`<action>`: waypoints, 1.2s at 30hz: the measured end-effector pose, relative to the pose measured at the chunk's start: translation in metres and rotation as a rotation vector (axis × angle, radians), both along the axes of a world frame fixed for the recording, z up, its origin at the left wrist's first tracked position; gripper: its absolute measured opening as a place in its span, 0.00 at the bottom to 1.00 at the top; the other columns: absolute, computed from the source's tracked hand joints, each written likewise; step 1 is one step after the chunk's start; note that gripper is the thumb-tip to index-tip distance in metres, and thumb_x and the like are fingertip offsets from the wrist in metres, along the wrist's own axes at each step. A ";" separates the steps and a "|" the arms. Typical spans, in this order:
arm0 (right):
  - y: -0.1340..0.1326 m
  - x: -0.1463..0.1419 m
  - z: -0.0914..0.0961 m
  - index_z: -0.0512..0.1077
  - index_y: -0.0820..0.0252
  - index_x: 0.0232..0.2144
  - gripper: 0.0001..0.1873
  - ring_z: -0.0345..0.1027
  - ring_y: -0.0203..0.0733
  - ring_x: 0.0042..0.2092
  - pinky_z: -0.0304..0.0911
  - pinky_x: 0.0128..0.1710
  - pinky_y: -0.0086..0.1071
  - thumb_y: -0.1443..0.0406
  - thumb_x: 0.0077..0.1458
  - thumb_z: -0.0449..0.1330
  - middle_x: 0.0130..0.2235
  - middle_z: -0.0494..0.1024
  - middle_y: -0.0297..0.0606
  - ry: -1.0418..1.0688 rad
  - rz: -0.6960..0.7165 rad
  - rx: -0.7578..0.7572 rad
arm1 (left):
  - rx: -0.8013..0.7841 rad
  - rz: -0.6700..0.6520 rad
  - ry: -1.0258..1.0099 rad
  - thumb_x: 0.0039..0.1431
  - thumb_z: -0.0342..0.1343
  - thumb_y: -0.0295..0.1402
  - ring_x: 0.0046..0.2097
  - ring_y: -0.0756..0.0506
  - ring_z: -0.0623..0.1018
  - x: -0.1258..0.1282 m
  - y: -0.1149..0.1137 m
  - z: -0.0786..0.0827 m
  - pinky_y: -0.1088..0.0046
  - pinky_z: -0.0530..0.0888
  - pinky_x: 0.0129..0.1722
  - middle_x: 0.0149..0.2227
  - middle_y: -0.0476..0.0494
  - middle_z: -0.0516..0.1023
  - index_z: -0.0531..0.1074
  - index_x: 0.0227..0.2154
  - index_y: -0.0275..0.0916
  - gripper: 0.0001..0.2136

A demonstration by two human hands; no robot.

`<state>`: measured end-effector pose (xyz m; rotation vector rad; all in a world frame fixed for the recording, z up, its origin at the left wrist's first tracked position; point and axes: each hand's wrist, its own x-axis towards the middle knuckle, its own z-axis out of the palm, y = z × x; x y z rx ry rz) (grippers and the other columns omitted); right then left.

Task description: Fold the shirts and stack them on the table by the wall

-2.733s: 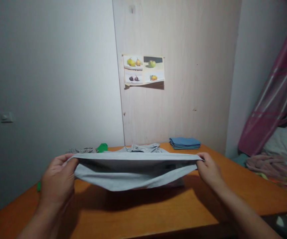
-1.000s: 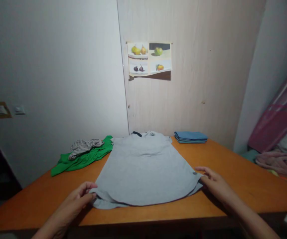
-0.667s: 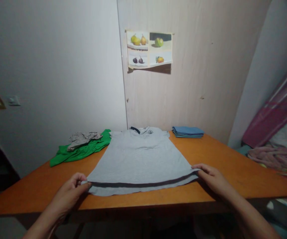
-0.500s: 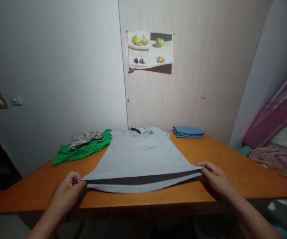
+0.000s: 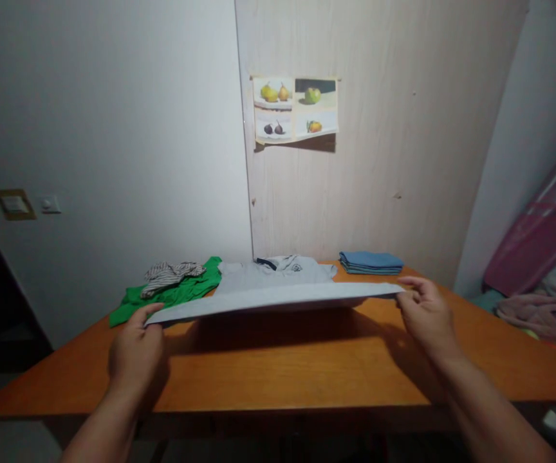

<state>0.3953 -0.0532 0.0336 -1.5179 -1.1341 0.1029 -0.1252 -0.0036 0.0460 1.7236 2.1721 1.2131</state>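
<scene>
Grey shirt (image 5: 271,276), hem (image 5: 278,298) lifted higher (taut)

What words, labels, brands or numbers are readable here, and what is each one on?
None can be read.
Gray shirt: a small dark emblem on the chest, too small and blurred to make out.
Dark strip at its collar: too small to tell whether anything is printed there.
Sheet of fruit pictures: no lettering that I can make out.

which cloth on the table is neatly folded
The blue stack at back right: its layers lie flat and squared. The grey shirt is unfolded, hem held up by left hand and right hand; the striped cloth lies bunched on the rumpled green cloth.
</scene>
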 end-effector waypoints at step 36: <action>-0.056 0.000 -0.007 0.67 0.58 0.25 0.28 0.57 0.36 0.26 0.52 0.25 0.29 0.39 0.54 0.58 0.24 0.65 0.31 0.059 0.483 -0.509 | -0.172 -0.410 -0.006 0.46 0.60 0.61 0.45 0.36 0.79 -0.013 -0.036 -0.006 0.61 0.76 0.45 0.44 0.40 0.80 0.80 0.40 0.41 0.29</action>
